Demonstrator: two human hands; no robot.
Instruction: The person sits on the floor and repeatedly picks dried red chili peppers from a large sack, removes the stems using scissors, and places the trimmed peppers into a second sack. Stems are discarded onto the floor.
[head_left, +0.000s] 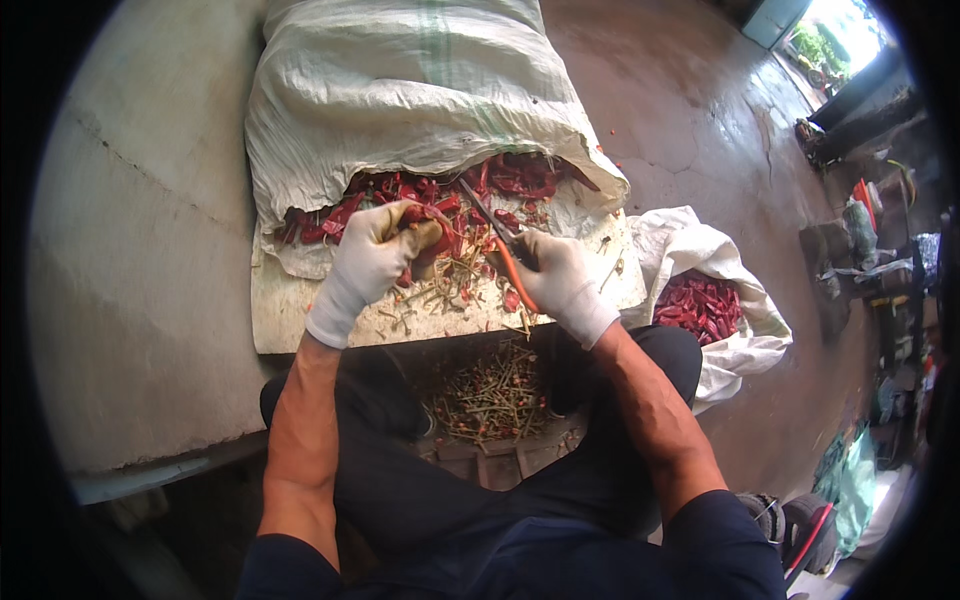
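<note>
My left hand (382, 247), in a white work glove with a stained palm, is closed around red dried chilies (448, 238); how many cannot be told. In my gloved right hand (551, 274) is a pair of scissors (513, 268) with orange handles, its dark blades pointing up and left towards the pile. A large white woven sack (405, 97) lies on its side, and more dried chilies (525, 176) spill from its mouth. Cut stems (442, 294) are scattered on the pale board (300, 315) beneath both hands.
Right of the board stands an open white sack (757, 330) holding red chilies (699, 306). A heap of stems (491, 397) lies on the floor between my legs. A concrete wall (150, 247) runs along the left. Tires (806, 525) and assorted clutter line the right side.
</note>
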